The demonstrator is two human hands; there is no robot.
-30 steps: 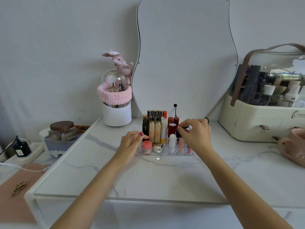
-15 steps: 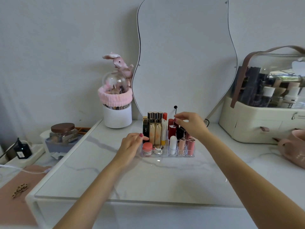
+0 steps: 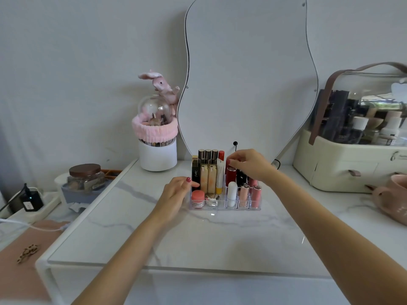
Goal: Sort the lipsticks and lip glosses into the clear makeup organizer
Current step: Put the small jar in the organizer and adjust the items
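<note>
The clear makeup organizer (image 3: 220,207) stands mid-table in front of the mirror, filled with upright tubes. A black lipstick (image 3: 195,172), gold tubes (image 3: 208,179) and a pink jar (image 3: 197,196) fill its left half. A white tube (image 3: 231,195) and pink glosses (image 3: 244,194) stand in the front right slots. My left hand (image 3: 174,194) presses against the organizer's left wall, thumb on the black lipstick. My right hand (image 3: 251,165) hovers over the back right slots, fingertips pinched on the top of a dark red lipstick (image 3: 226,168). It hides the tubes behind.
A wavy mirror (image 3: 246,73) leans on the wall behind. A white brush holder with a pink headband (image 3: 157,155) stands back left. A cream cosmetic case (image 3: 352,168) and pink mug (image 3: 394,194) sit right. A glass jar (image 3: 86,178) and power strip (image 3: 30,201) lie left, off the table.
My right hand rose from the front right slots to the back right slots. My left hand stayed on the organizer's left side.
</note>
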